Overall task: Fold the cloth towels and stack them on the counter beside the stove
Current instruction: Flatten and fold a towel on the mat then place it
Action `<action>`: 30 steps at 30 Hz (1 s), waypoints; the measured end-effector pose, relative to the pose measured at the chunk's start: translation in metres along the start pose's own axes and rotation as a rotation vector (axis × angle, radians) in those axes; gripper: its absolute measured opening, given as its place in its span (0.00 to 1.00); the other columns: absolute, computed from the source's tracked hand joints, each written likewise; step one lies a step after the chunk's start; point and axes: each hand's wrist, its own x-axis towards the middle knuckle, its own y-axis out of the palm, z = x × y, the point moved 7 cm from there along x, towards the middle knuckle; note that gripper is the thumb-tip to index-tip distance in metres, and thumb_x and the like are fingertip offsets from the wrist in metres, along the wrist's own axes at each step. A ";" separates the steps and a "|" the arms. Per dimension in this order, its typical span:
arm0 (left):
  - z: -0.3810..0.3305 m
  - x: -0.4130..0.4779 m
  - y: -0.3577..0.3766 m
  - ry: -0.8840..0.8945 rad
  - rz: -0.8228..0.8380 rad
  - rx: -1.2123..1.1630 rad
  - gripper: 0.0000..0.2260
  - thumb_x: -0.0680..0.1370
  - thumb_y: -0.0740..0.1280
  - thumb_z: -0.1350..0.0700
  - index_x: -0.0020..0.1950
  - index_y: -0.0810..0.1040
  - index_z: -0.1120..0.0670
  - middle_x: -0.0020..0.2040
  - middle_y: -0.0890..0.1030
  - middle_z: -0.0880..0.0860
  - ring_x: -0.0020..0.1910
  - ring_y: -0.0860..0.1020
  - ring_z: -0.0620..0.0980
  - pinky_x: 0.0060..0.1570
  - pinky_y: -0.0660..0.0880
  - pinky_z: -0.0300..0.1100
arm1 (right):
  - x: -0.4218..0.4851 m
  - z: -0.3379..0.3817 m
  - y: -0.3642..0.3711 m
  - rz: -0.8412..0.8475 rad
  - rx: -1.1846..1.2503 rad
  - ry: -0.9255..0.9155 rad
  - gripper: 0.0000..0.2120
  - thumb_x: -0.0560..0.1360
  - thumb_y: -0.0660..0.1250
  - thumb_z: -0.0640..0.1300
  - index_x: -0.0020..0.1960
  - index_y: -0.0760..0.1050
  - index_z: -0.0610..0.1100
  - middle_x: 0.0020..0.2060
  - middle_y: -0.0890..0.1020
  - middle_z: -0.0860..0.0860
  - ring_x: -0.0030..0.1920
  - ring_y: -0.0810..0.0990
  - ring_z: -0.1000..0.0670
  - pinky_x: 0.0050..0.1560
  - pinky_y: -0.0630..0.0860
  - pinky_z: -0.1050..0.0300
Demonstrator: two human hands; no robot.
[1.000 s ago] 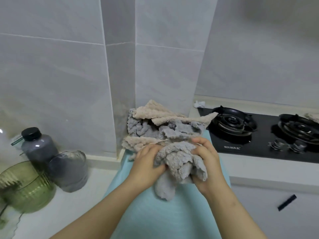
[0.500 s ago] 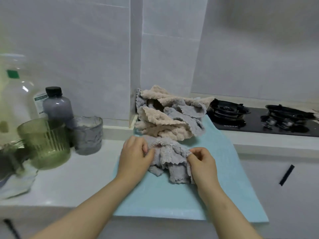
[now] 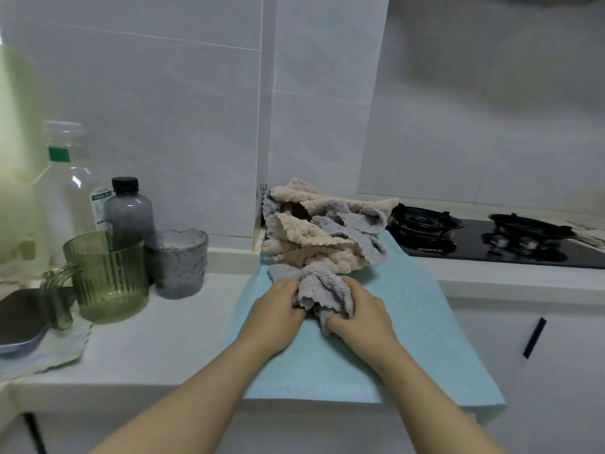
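Observation:
A crumpled grey towel (image 3: 322, 286) lies bunched on a light blue cloth (image 3: 409, 342) spread over the counter. My left hand (image 3: 278, 309) grips its left side and my right hand (image 3: 360, 317) grips its right side, fingers curled into the fabric. Just behind it, a loose pile of beige and grey towels (image 3: 324, 231) leans against the tiled wall corner, beside the black gas stove (image 3: 484, 239).
To the left stand a green ribbed glass mug (image 3: 108, 276), a grey textured cup (image 3: 178, 262), a dark-capped grey bottle (image 3: 129, 208) and a clear bottle (image 3: 67, 178). A dark flat object (image 3: 19, 317) lies on a cloth at far left. A cabinet handle (image 3: 534, 337) sits below the counter at right.
Both hands brought the grey towel down from in front of the pile onto the blue cloth and bunched it closer together. The camera view dropped and pulled back.

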 end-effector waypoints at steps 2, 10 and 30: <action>0.002 -0.002 -0.006 -0.039 -0.037 -0.145 0.08 0.76 0.62 0.61 0.54 0.74 0.54 0.50 0.75 0.50 0.50 0.73 0.51 0.43 0.68 0.42 | 0.001 0.000 0.001 -0.017 -0.098 -0.014 0.27 0.65 0.64 0.48 0.63 0.66 0.61 0.56 0.76 0.58 0.58 0.70 0.46 0.56 0.69 0.51; 0.015 -0.010 -0.029 -0.166 -0.287 -0.678 0.15 0.78 0.57 0.67 0.47 0.72 0.47 0.41 0.77 0.49 0.39 0.72 0.46 0.38 0.68 0.38 | 0.001 -0.012 -0.011 -0.127 0.160 0.010 0.15 0.72 0.62 0.34 0.52 0.76 0.51 0.39 0.78 0.57 0.40 0.75 0.57 0.35 0.68 0.71; 0.010 -0.005 -0.011 -0.169 0.008 0.120 0.26 0.76 0.62 0.41 0.72 0.61 0.43 0.73 0.62 0.48 0.71 0.60 0.52 0.67 0.60 0.48 | -0.006 -0.049 -0.047 -0.122 0.117 0.393 0.11 0.75 0.60 0.55 0.50 0.77 0.51 0.47 0.83 0.47 0.48 0.80 0.47 0.50 0.75 0.54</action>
